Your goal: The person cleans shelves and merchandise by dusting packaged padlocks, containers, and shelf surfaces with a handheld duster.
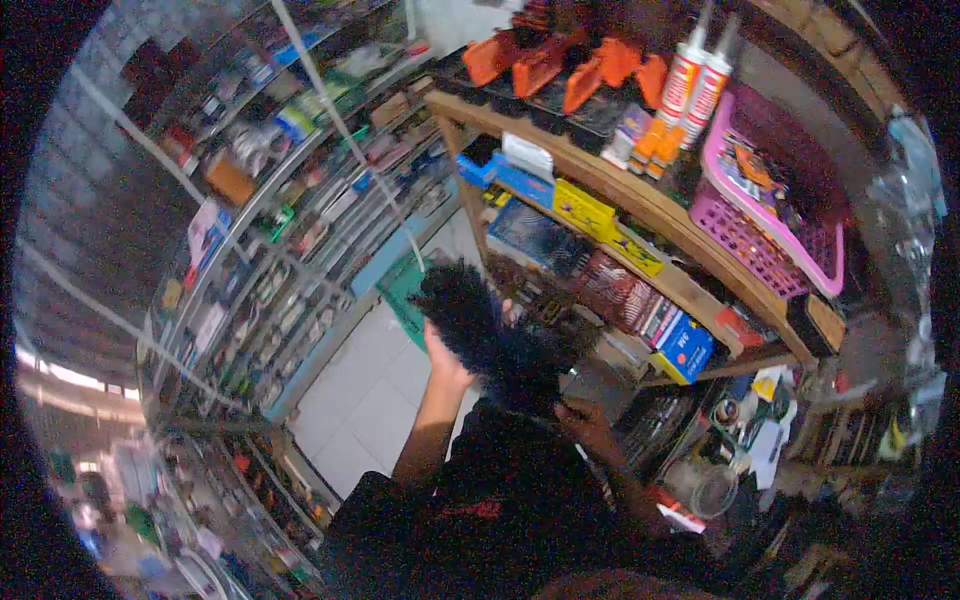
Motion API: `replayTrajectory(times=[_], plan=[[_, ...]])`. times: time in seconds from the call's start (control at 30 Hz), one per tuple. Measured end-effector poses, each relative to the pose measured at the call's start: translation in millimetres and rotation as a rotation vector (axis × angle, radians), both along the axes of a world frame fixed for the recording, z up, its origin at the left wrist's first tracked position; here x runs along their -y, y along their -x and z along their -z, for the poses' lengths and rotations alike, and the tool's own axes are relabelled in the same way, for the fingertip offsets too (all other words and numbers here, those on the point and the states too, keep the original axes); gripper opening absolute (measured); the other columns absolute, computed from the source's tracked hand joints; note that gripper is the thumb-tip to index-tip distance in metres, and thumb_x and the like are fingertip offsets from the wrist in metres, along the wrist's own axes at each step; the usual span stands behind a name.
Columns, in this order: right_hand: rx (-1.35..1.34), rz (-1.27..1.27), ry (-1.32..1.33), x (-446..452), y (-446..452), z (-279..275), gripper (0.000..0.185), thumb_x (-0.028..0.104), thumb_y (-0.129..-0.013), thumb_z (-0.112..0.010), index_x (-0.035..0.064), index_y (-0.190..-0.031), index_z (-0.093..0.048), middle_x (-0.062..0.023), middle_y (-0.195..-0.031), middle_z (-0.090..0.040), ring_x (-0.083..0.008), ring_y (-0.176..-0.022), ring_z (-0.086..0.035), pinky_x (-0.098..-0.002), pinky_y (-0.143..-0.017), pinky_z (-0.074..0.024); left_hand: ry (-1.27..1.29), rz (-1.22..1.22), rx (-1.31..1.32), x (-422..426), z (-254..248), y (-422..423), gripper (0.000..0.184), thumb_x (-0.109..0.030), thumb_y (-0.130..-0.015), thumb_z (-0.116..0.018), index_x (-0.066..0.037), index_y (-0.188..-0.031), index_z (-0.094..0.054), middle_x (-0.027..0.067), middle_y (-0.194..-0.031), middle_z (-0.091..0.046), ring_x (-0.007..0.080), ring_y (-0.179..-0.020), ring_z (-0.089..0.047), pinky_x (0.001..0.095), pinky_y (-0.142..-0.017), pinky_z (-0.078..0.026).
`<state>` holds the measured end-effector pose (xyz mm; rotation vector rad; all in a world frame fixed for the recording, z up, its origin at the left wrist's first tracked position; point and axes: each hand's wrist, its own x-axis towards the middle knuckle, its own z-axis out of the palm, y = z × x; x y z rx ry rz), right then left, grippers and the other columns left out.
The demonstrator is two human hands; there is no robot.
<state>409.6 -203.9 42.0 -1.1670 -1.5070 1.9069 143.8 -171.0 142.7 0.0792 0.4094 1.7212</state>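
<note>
Feather duster (465,315), or something similarly black and bushy, lay between the person's hands before the dark shirt (430,530). The left hand (448,368) was wrapped round its fluffy part, apparently to steady it. The right hand (582,418) met the lower end, perhaps for support; gloom left its grip impossible to tell. Nearby, on the wooden shelf (640,205), a pink basket (735,215) kept small loose items together.
</note>
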Motion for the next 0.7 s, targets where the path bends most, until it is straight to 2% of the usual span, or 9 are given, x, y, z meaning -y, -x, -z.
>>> replayTrajectory(times=[0.07, 0.1, 0.17, 0.23, 0.33, 0.4, 0.5, 0.6, 0.7], plan=[[-0.07, 0.159, 0.185, -11, 8, -26, 0.018, 0.028, -0.091, -0.063, 0.0101, -0.092, -0.062, 0.0043, -0.065, -0.048, -0.0068, -0.051, -0.04, -0.0233, -0.048, -0.0332, 0.184, 0.002, 0.027, -12, -24, -9, 0.057, -0.056, -0.089, -0.045, -0.009, -0.118, -0.057, 0.0122, -0.113, -0.063, 0.0302, -0.107, -0.058, 0.0458, -0.095, -0.045], [-0.111, 0.231, 0.275, -16, 13, -36, 0.017, 0.027, -0.091, -0.062, 0.0106, -0.09, -0.06, 0.0041, -0.062, -0.046, -0.0068, -0.05, -0.039, -0.0234, -0.047, -0.0319, 0.207, 0.037, -0.006, -26, 2, -3, 0.056, -0.056, -0.089, -0.044, -0.01, -0.117, -0.057, 0.0096, -0.111, -0.063, 0.0282, -0.106, -0.059, 0.0438, -0.094, -0.046], [0.041, 0.206, -0.115, -29, 16, 10, 0.016, 0.026, -0.091, -0.061, 0.0113, -0.086, -0.057, 0.0037, -0.06, -0.043, -0.0071, -0.047, -0.037, -0.0237, -0.045, -0.0294, 0.271, 0.062, -0.173, -41, 4, -3, 0.049, -0.054, -0.091, -0.044, -0.012, -0.113, -0.059, 0.0027, -0.107, -0.064, 0.0223, -0.101, -0.061, 0.0374, -0.087, -0.049], [0.077, 0.199, -0.259, -45, 23, 18, 0.015, 0.023, -0.092, -0.06, 0.0115, -0.084, -0.055, 0.0034, -0.058, -0.041, -0.0073, -0.045, -0.035, -0.0238, -0.043, -0.0274, -0.121, 0.327, 0.099, -57, 5, 13, 0.047, -0.053, -0.092, -0.042, -0.014, -0.112, -0.059, 0.0022, -0.107, -0.065, 0.0213, -0.098, -0.061, 0.0363, -0.084, -0.049], [-0.11, 0.341, -0.021, -46, 35, 9, 0.012, 0.019, -0.093, -0.057, 0.011, -0.085, -0.053, 0.003, -0.057, -0.041, -0.0077, -0.043, -0.035, -0.024, -0.04, -0.0262, 0.081, 0.173, -0.106, -70, -17, 11, 0.048, -0.052, -0.094, -0.037, -0.015, -0.116, -0.058, 0.0014, -0.101, -0.064, 0.0188, -0.087, -0.062, 0.0345, -0.072, -0.052], [-0.288, 0.527, 0.215, -41, 51, -21, 0.01, 0.015, -0.094, -0.054, 0.0102, -0.085, -0.051, 0.0022, -0.057, -0.041, -0.0086, -0.043, -0.036, -0.0247, -0.04, -0.0265, -0.31, 0.359, 0.139, -86, 45, 44, 0.051, -0.053, -0.094, -0.034, -0.014, -0.118, -0.057, 0.0019, -0.099, -0.064, 0.0191, -0.084, -0.063, 0.0342, -0.068, -0.053], [-0.402, 0.56, 0.35, -45, 66, -63, 0.01, 0.012, -0.094, -0.051, 0.0092, -0.085, -0.05, 0.001, -0.057, -0.041, -0.0096, -0.042, -0.037, -0.0249, -0.04, -0.0273, -0.149, 0.221, 0.155, -92, 26, 49, 0.055, -0.055, -0.094, -0.033, -0.012, -0.122, -0.054, 0.0034, -0.096, -0.062, 0.02, -0.079, -0.063, 0.0346, -0.063, -0.054], [-0.511, 0.489, 0.321, -51, 74, -66, 0.012, 0.014, -0.094, -0.047, 0.0086, -0.084, -0.048, 0.0001, -0.057, -0.039, -0.0094, -0.043, -0.035, -0.0244, -0.04, -0.0272, -0.2, 0.21, -0.045, -95, -12, 61, 0.056, -0.055, -0.093, -0.039, -0.011, -0.125, -0.052, 0.0069, -0.112, -0.062, 0.0188, -0.091, -0.063, 0.0332, -0.072, -0.055], [-0.53, 0.49, 0.319, -55, 85, -70, 0.018, 0.017, -0.096, -0.047, 0.0087, -0.08, -0.046, -0.0006, -0.057, -0.037, -0.0097, -0.044, -0.033, -0.0237, -0.041, -0.0268, -0.115, 0.213, 0.077, -103, -27, 80, 0.066, -0.059, -0.093, -0.03, -0.009, -0.133, -0.045, 0.0139, -0.116, -0.06, 0.0269, -0.104, -0.058, 0.0446, -0.09, -0.047]])
